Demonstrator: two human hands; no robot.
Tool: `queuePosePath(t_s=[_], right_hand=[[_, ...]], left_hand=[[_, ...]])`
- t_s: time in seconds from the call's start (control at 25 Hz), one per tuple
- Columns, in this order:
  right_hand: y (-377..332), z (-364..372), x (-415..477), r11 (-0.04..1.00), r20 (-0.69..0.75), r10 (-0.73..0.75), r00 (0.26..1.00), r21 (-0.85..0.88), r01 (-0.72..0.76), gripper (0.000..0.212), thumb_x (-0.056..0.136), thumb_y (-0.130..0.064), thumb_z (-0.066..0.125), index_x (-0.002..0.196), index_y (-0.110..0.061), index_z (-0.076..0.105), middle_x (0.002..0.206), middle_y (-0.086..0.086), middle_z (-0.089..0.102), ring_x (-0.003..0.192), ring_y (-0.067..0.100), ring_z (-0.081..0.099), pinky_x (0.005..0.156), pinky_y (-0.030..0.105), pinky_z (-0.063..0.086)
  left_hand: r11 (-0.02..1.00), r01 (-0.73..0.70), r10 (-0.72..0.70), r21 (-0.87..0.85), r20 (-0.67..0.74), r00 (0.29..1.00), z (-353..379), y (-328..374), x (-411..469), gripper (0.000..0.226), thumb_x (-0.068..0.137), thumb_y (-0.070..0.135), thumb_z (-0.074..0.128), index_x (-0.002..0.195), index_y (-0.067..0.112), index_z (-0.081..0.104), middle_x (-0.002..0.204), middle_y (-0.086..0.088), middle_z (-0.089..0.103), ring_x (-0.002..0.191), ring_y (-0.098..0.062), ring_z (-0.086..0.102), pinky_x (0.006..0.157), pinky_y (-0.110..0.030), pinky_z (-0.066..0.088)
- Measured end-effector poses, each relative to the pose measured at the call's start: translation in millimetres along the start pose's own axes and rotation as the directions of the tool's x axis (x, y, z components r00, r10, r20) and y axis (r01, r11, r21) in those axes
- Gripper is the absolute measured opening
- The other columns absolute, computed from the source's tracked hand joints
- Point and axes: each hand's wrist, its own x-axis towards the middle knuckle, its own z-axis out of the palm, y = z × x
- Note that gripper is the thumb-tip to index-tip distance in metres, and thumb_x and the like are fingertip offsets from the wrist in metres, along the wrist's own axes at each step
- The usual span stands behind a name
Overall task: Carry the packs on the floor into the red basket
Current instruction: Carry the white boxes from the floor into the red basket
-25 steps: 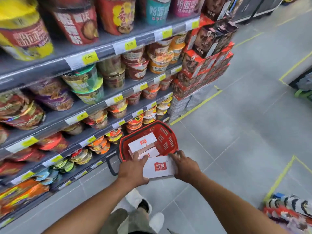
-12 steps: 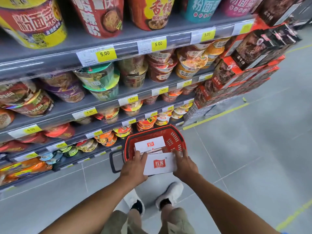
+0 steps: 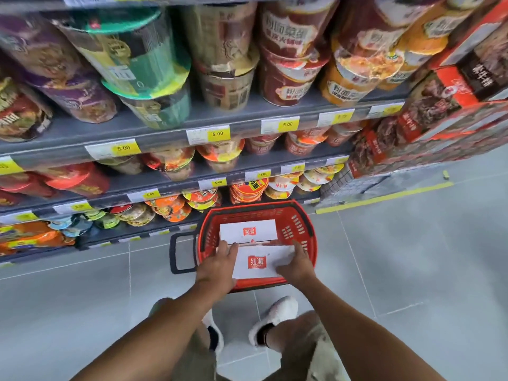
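White pack (image 3: 257,261) sits over the red basket's (image 3: 291,224) near rim, hiding it. Left hand (image 3: 218,266) and right hand (image 3: 298,265) clamp its sides, fingers (image 3: 231,247) curled over, thumbs unseen. Second pack (image 3: 248,231) lies inside. Shelf (image 3: 165,133) crowds the far rim; open floor (image 3: 412,257) to the right.

Red basket (image 3: 303,229) is slotted plastic; the white pack (image 3: 257,262) looks smooth, matt card; floor tiles (image 3: 412,257) faintly glossy.

Supermarket aisle in front of me, grey metal shelves (image 3: 247,116) packed with instant noodle cups (image 3: 288,78), yellow price tags (image 3: 217,133) along shelf edges, stacked red cartons (image 3: 439,100) to my right, grey tiled floor (image 3: 412,257), yellow tape line (image 3: 384,197) at the cartons' foot
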Motion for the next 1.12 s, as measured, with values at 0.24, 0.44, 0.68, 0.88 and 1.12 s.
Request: queuePosePath(t_s=[0.24,0.44,0.68,0.88,1.12], right_hand=[[32.0,57.4,95.0,0.962,0.029,0.077,0.997,0.262,-0.082,0.047,0.090,-0.008,0.063,0.132,-0.023,0.047,0.103,-0.005,0.061,0.105,0.023,0.062,0.091,0.033,0.052],[55.4,102.1,171.4,0.960,0.029,0.052,0.998,0.274,-0.058,0.041,0.091,-0.005,0.063,0.118,-0.028,0.041,0.092,-0.014,0.056,0.078,0.001,0.056,0.058,0.005,0.043],[67.5,134.0,209.5,0.998,0.123,0.008,0.992,0.061,-0.016,0.080,0.082,-0.030,0.074,0.152,-0.020,0.038,0.157,0.002,0.033,0.144,0.031,0.035,0.118,0.051,0.035],[31.0,94.4,159.6,0.994,0.121,-0.076,0.990,-0.068,0.085,0.089,0.081,-0.038,0.075,0.156,-0.021,0.029,0.160,0.006,0.029,0.147,0.031,0.027,0.121,0.051,0.029],[-24.4,19.9,52.4,0.956,0.086,-0.207,0.974,-0.192,0.221,0.095,0.084,-0.044,0.075,0.158,-0.019,0.022,0.163,0.008,0.023,0.150,0.032,0.023,0.122,0.046,0.020]], left_hand=[[0.999,0.033,-0.033,0.010,0.017,0.999,88.1,-17.3,72.4,0.089,0.084,0.029,0.075,0.152,0.024,0.018,0.144,-0.006,0.026,0.098,-0.027,0.064,0.072,-0.037,0.059],[0.998,0.058,-0.058,-0.024,-0.001,0.998,143.9,-34.4,134.9,0.089,0.089,0.027,0.071,0.156,0.025,0.013,0.156,-0.006,0.020,0.103,-0.025,0.063,0.076,-0.031,0.057],[0.989,0.063,-0.045,-0.134,0.134,0.990,164.6,-42.9,151.4,0.102,0.090,0.014,0.067,0.158,0.035,-0.006,0.166,0.003,-0.021,0.136,-0.028,0.044,0.093,-0.032,0.054],[0.993,0.024,-0.009,-0.115,0.128,0.992,100.4,-25.0,123.8,0.101,0.090,0.026,0.070,0.159,0.037,-0.004,0.166,0.005,-0.020,0.151,-0.029,0.021,0.108,-0.041,0.042],[0.996,-0.057,0.062,-0.072,0.075,0.995,-15.4,-0.6,56.6,0.105,0.090,0.038,0.069,0.158,0.032,-0.011,0.166,0.007,-0.020,0.151,-0.029,0.022,0.103,-0.043,0.048]])
